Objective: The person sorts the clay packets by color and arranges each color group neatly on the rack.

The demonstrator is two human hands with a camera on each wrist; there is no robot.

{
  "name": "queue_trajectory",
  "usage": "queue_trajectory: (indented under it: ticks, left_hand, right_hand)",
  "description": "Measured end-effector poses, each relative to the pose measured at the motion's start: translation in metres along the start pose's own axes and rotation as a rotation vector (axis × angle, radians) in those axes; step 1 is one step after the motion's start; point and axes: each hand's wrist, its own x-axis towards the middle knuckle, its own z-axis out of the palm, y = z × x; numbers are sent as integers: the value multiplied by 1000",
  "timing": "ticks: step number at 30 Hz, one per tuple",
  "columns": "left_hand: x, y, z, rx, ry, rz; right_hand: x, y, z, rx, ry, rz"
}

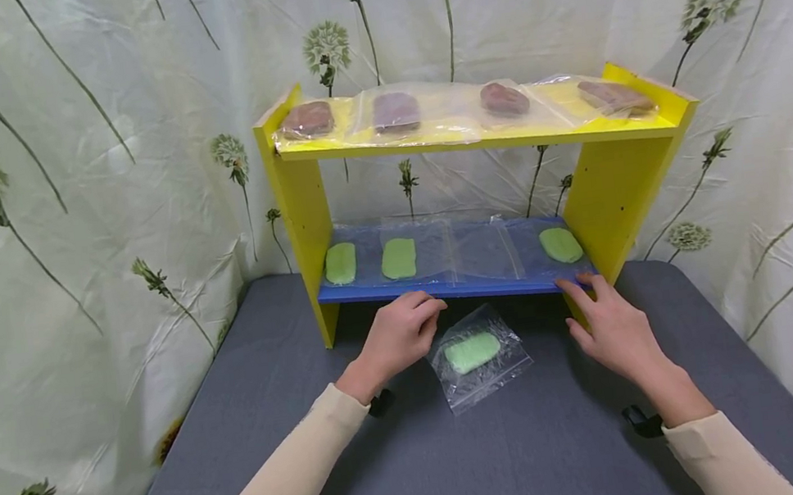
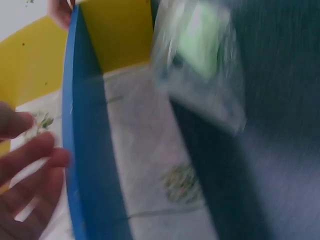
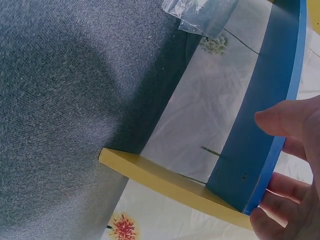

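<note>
A clear zip bag with a pale green slab [image 1: 472, 352] inside is just in front of the blue shelf [image 1: 438, 285]. Whether this bag lies flat on the table or stands partly off it, I cannot tell. My left hand [image 1: 401, 331] is beside the bag at the shelf's front edge, its fingers loosely bent with nothing between them; the left wrist view shows these fingers [image 2: 35, 160] apart from the bag. At the shelf's right end, my right hand [image 1: 614, 328] rests its fingertips on the front edge, the thumb [image 3: 280, 117] spread apart below.
Bagged green slabs [image 1: 398, 258] lie on the blue shelf, two at left and one at right [image 1: 560, 245], with clear film between. Several bagged reddish-brown lumps [image 1: 505, 99] lie on the yellow top shelf [image 1: 427, 135]. A flowered curtain [image 1: 124, 83] hangs behind the dark grey table [image 1: 483, 468].
</note>
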Motion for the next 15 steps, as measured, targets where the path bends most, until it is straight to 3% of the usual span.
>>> queue_trajectory:
  ticks: [4, 8, 12, 15]
  left_hand:
    - [-7, 7, 15, -126, -188, -234]
    - [-11, 7, 32, -291, -292, -445]
    - [-15, 3, 48, -385, -388, -554]
    - [-15, 3, 58, -385, -478, -591]
  right_hand:
    - [1, 0, 0, -5, -2, 1]
    - [0, 0, 0, -5, 0, 2]
    - [0, 0, 1, -1, -11, 7]
    - [0, 0, 0, 0, -12, 11]
